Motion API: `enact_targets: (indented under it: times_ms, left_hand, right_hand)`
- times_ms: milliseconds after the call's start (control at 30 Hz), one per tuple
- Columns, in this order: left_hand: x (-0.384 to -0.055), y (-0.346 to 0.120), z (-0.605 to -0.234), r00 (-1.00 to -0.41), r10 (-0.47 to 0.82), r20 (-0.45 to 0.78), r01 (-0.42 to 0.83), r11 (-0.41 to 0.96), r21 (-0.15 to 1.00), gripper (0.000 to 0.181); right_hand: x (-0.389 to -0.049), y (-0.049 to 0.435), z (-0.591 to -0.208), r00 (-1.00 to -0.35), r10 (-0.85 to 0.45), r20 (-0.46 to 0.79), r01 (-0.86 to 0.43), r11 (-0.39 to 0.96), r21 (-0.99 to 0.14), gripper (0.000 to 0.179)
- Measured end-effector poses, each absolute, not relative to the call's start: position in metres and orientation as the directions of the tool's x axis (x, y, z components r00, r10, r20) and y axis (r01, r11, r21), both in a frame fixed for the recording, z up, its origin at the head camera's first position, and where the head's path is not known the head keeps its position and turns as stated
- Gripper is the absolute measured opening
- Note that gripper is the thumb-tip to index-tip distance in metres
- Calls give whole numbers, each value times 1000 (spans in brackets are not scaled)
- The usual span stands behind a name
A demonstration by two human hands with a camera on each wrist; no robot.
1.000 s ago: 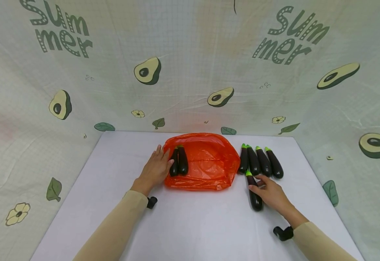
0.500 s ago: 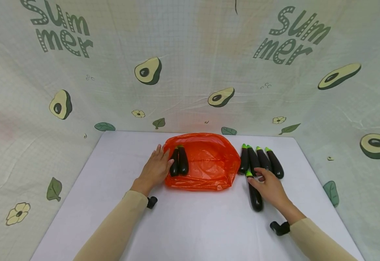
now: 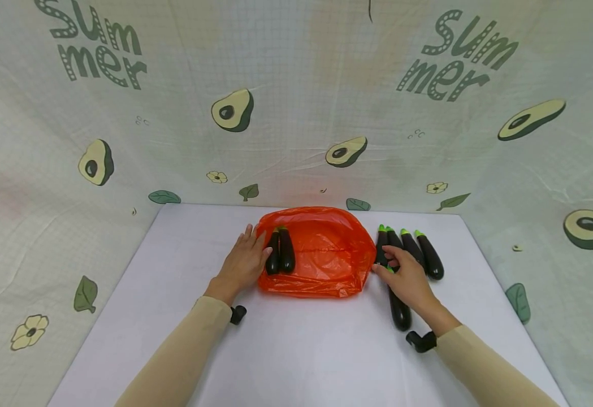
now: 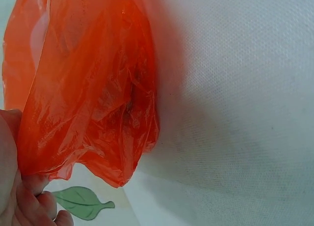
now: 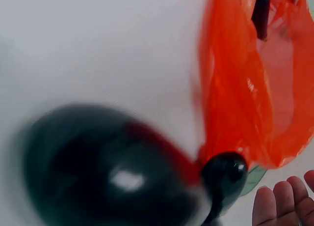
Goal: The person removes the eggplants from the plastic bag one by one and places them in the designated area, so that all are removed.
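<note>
A red plastic bag [image 3: 327, 254] lies with its mouth spread on the white table, two dark eggplants [image 3: 286, 254] side by side at its left. My left hand [image 3: 240, 263] holds the bag's left edge between thumb and fingers, seen close in the left wrist view. Over the green top of a single eggplant [image 3: 400, 311] hovers my right hand [image 3: 410, 277], its thumb and fingers apart and holding nothing. This eggplant looms large and blurred in the right wrist view, partly covered by the hand in the head view. Several more eggplants [image 3: 430, 257] lie in a row behind.
The white table [image 3: 296, 350] meets a hanging cloth [image 3: 286, 113] printed with avocados and leaves at its back edge. Cloth also rises along both sides. The bag's right rim lies close to the leftmost eggplant [image 3: 380, 254] of the row.
My right hand has moved up and left, off the front eggplant's side toward the bag's right rim. The eggplants and the left hand have stayed put.
</note>
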State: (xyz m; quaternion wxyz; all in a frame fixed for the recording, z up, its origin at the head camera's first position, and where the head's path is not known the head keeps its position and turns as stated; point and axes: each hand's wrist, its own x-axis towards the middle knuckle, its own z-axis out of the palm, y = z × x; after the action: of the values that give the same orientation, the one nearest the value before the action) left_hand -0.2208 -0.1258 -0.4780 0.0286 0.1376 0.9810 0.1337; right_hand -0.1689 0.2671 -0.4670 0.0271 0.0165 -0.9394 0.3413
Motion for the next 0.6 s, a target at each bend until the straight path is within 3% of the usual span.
enact_targets:
  times_ms: [600]
  left_hand:
    - [-221, -124, -471, -962, 271, -31, 256, 934, 250, 68]
  right_hand:
    - [-205, 188, -456, -994, -109, 22, -93, 709, -699, 65]
